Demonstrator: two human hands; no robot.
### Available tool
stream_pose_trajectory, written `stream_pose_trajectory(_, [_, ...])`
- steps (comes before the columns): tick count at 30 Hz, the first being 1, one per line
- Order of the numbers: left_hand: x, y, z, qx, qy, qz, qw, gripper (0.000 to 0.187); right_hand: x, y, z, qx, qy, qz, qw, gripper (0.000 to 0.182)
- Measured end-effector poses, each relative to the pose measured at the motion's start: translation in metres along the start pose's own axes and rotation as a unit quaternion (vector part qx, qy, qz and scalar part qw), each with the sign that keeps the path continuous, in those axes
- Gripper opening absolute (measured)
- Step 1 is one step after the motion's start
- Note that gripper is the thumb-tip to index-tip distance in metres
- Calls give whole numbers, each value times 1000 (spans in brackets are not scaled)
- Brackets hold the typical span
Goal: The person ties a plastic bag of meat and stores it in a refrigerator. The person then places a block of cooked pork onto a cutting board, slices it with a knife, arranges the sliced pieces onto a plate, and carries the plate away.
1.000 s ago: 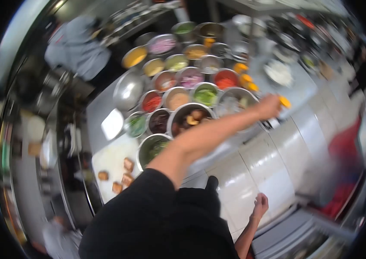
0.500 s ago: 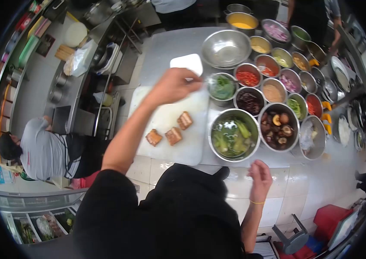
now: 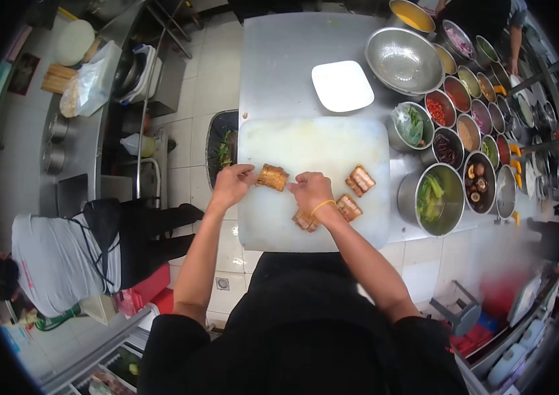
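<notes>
A browned piece of pork belly (image 3: 271,178) is at the left half of the white cutting board (image 3: 316,141). My left hand (image 3: 230,187) has its fingers pinched at the piece's left end. At its right end my right hand (image 3: 312,191), with a yellow band at the wrist, is closed with its fingertips against the edge. Three more pieces are on the board: one pork belly piece (image 3: 360,180) on the right, another pork belly piece (image 3: 348,207) below it, and a third pork belly piece (image 3: 305,221) partly hidden by my right wrist.
Beyond the board are a white square dish (image 3: 342,86) and a large steel bowl (image 3: 404,60). To the right stand several ingredient bowls, including a pot of greens in liquid (image 3: 431,201). A dark bin (image 3: 223,148) adjoins the board's left side. A person (image 3: 69,253) is at the left.
My left hand has come back from above the bowls to the pork belly. My right hand has moved from beside the table onto the board. The view has shifted.
</notes>
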State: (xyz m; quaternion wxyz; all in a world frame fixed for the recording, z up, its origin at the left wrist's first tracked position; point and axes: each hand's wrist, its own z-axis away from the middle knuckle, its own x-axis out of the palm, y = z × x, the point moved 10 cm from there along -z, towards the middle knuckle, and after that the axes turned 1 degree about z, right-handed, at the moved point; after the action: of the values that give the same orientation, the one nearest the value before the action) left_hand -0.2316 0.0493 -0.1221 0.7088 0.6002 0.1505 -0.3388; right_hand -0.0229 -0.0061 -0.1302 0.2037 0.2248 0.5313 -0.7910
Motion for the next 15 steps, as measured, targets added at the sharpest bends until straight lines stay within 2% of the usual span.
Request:
stream_pose_trajectory(2, [10, 1, -4, -2, -32, 15, 999, 30, 28, 14, -10, 87, -61, -30, 994, 26])
stream_pose_trajectory(6, [24, -4, -10, -31, -100, 50, 993, 32, 34, 22, -7, 155, -59, -112, 980, 26])
stream_pose_trajectory(8, [24, 10, -9, -22, -107, 72, 991, 31, 23, 21, -4, 125, -3, -217, 968, 25])
stream_pose_trajectory(12, [32, 52, 11, -2, -131, 160, 978, 27, -21, 8, 36, 116, 27, -185, 975, 24])
stream_pose_trajectory(13, [42, 53, 18, 0, -142, 159, 977, 27, -28, 13, 50, 90, 53, -134, 985, 24])
stream_pose_trajectory(15, [57, 63, 39, 67, -167, 161, 970, 25, -30, 28, 88, 114, 68, -169, 977, 25])
